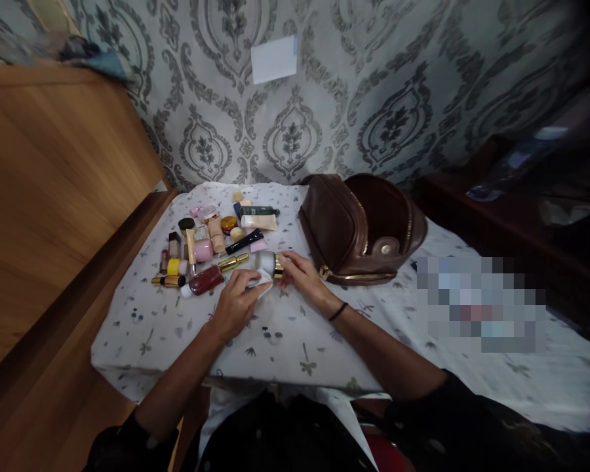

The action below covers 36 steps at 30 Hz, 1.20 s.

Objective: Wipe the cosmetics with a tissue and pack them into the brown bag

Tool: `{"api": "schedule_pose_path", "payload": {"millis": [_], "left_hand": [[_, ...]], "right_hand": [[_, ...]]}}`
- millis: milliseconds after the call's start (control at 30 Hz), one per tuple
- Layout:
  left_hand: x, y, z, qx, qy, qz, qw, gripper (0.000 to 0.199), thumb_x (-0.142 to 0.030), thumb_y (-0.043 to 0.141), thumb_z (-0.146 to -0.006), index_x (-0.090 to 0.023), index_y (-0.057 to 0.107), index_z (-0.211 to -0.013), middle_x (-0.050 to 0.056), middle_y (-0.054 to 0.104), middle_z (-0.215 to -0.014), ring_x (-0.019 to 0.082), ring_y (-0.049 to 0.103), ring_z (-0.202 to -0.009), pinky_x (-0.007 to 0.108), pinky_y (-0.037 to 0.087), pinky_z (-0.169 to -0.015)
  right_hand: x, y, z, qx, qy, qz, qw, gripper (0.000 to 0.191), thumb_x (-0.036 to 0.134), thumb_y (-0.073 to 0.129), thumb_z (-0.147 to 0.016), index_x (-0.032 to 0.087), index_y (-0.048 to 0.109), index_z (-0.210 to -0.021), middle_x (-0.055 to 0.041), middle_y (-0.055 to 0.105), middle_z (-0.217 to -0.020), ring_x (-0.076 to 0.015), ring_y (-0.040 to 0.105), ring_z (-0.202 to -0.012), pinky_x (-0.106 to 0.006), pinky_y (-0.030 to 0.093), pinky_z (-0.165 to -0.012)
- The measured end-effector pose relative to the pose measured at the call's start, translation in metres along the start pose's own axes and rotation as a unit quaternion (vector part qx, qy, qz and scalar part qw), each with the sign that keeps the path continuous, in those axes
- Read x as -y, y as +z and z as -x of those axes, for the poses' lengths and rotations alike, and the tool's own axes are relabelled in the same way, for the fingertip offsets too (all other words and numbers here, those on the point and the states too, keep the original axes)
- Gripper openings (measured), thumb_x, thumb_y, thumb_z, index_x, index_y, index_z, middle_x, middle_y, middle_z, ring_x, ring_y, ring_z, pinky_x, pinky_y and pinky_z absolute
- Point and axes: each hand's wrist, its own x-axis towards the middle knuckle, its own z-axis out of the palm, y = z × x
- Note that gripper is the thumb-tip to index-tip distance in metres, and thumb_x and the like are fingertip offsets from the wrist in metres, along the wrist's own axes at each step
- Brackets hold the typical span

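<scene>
My right hand (302,278) grips a pale frosted cosmetic jar (265,263) by its gold end, holding it on its side just above the cloth. Pinched in my left hand (236,298) is a white wipe (264,284), pressed against the near side of the jar. Left of my hands lies a bottle of dark red liquid (205,280) with a white cap. A gold tube (233,262) rests beside that bottle. My left fingertips are partly hidden by the wipe.
Several cosmetics, including a pink jar (204,250), a black tube (244,242) and a cream tube (259,223), crowd the table's left side. An unzipped brown leather bag (332,226) stands to the right. A wooden cabinet (63,144) flanks the table's left.
</scene>
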Motion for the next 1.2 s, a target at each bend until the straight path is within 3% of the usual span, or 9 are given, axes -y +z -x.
{"api": "schedule_pose_path", "payload": {"millis": [133,267,500,700,800,1000,1200], "left_hand": [[-0.002,0.0,0.0,-0.041,-0.015,0.009,0.999,0.038,-0.004,0.045,-0.092,-0.022,0.068,-0.116,0.008,0.056,-0.103,0.02,0.053,-0.099,0.035,0.051,-0.084],[0.0,0.001,0.002,-0.064,-0.045,0.04,0.996,0.034,-0.007,0.046,-0.093,-0.023,0.07,-0.111,0.007,0.058,-0.102,0.019,0.056,-0.098,0.036,0.05,-0.086],[0.005,0.004,0.005,-0.086,-0.091,0.089,0.988,0.021,-0.016,0.053,-0.093,-0.022,0.072,-0.098,0.007,0.066,-0.105,0.019,0.063,-0.101,0.035,0.053,-0.089],[0.007,0.0,0.004,-0.099,-0.181,0.128,0.97,0.018,-0.019,0.055,-0.091,-0.02,0.071,-0.098,0.006,0.072,-0.099,0.02,0.066,-0.096,0.035,0.052,-0.087],[0.008,-0.002,0.003,-0.113,-0.21,0.138,0.961,0.017,-0.019,0.055,-0.089,-0.02,0.07,-0.098,0.005,0.071,-0.098,0.019,0.066,-0.092,0.033,0.052,-0.082],[0.007,-0.005,0.0,-0.136,-0.223,0.133,0.956,0.015,-0.019,0.057,-0.088,-0.019,0.07,-0.096,0.005,0.069,-0.098,0.019,0.064,-0.092,0.033,0.051,-0.083],[0.003,-0.005,0.0,-0.093,-0.181,0.149,0.968,0.016,-0.02,0.056,-0.088,-0.02,0.07,-0.095,0.005,0.07,-0.096,0.02,0.065,-0.093,0.034,0.05,-0.083]], "right_hand": [[0.006,0.003,0.001,0.021,0.044,-0.156,0.986,0.041,0.056,0.071,-0.076,0.02,0.056,-0.09,0.0029,0.062,-0.066,-0.0127,0.061,-0.053,-0.023,0.045,-0.049],[0.009,0.002,0.0,0.022,0.101,-0.234,0.967,0.036,0.048,0.074,-0.074,0.022,0.051,-0.084,0.0042,0.061,-0.068,-0.0109,0.059,-0.053,-0.022,0.046,-0.05],[0.011,-0.004,0.0,0.045,0.144,-0.214,0.965,0.028,0.047,0.059,-0.085,0.022,0.049,-0.08,0.0059,0.054,-0.059,-0.0091,0.052,-0.047,-0.019,0.042,-0.045],[0.008,-0.003,0.001,0.066,0.162,-0.2,0.964,0.026,0.045,0.058,-0.086,0.019,0.057,-0.083,0.004,0.058,-0.056,-0.0094,0.052,-0.041,-0.018,0.041,-0.039],[0.007,-0.001,0.002,0.071,0.141,-0.173,0.972,0.029,0.045,0.061,-0.084,0.017,0.062,-0.087,0.0033,0.059,-0.056,-0.01,0.054,-0.041,-0.019,0.044,-0.039],[0.012,0.002,0.006,0.052,0.048,-0.127,0.989,0.037,0.047,0.07,-0.078,0.016,0.068,-0.099,-0.0002,0.066,-0.074,-0.011,0.06,-0.054,-0.023,0.052,-0.049],[0.01,0.002,0.004,0.025,0.031,-0.137,0.99,0.043,0.049,0.074,-0.075,0.019,0.067,-0.105,-0.0011,0.068,-0.081,-0.0126,0.063,-0.06,-0.026,0.055,-0.058]]}}
